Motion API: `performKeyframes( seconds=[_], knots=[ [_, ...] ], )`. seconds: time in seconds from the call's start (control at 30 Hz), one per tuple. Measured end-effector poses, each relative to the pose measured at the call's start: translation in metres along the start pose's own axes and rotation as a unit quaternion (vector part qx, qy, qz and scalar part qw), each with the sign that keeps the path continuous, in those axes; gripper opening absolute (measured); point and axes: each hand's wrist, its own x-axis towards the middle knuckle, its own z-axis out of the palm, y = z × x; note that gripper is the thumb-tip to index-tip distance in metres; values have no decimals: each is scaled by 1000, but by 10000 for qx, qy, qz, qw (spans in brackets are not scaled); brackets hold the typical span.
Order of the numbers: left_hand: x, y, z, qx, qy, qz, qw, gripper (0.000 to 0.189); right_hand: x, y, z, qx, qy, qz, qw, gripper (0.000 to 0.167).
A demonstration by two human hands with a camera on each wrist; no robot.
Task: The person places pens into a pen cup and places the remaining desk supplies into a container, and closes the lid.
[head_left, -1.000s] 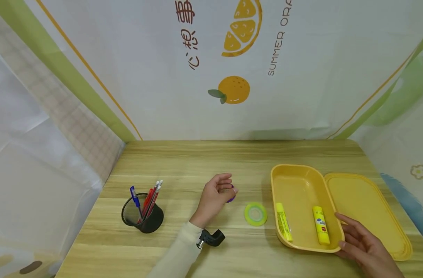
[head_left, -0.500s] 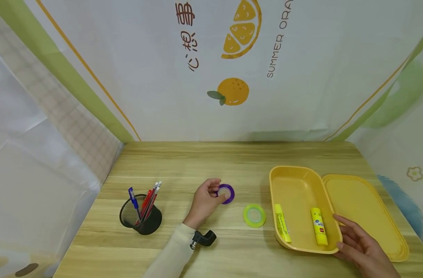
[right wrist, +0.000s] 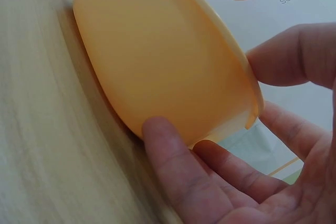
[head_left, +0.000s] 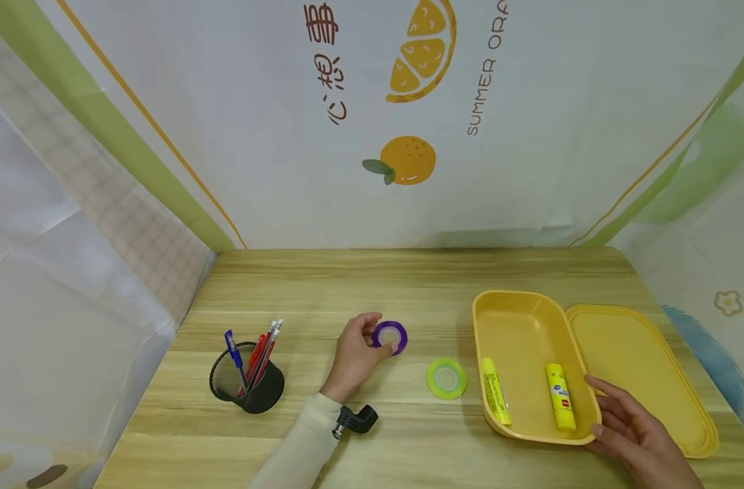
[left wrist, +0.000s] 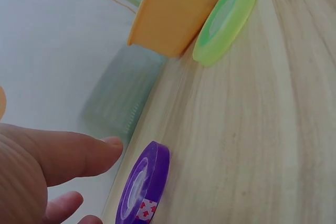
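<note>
A roll of purple-rimmed tape (head_left: 399, 327) lies on the wooden table. Just left of it is my left hand (head_left: 350, 356), its thumb over the near edge of the roll in the head view. In the left wrist view a gap shows between thumb and roll, and the other fingertips are partly cut off. A roll of yellow-green tape (head_left: 434, 388) lies nearby. My right hand (head_left: 637, 431) holds the near right corner of an uncovered yellow box (head_left: 525, 333), thumb and fingers against its rim and outer wall. Inside the box are a yellow tube (head_left: 496, 394) and a glue stick (head_left: 561, 397).
A black mesh pen cup (head_left: 268, 390) with a blue pen and several red pencils stands at the left. The yellow lid (head_left: 635, 367) lies right of the box. Printed white cloth (head_left: 256, 136) hangs behind the table.
My left hand has moved left, uncovering the purple tape, which has shifted slightly left too. My right hand keeps its place on the box.
</note>
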Motion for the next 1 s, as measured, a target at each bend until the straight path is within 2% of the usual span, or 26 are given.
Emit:
performKeyframes(
  seconds=[0.27, 0.43, 0.6, 1.0],
  knots=[
    [1, -2, -2, 132, -193, 55, 9997, 75, 0, -2, 1, 41, -1, 5, 10000, 67],
    [3, -3, -1, 496, -239, 247, 9982, 81, 0, -1, 1, -48, 85, 28, 9999, 67],
    [3, -5, 1, 762, -254, 453, 9957, 80, -1, 0, 2, -78, 121, 29, 9999, 67],
    [4, -6, 7, 1061, -136, 580, 9926, 74, -1, 1, 2, -51, 99, -55, 9999, 67]
  ],
)
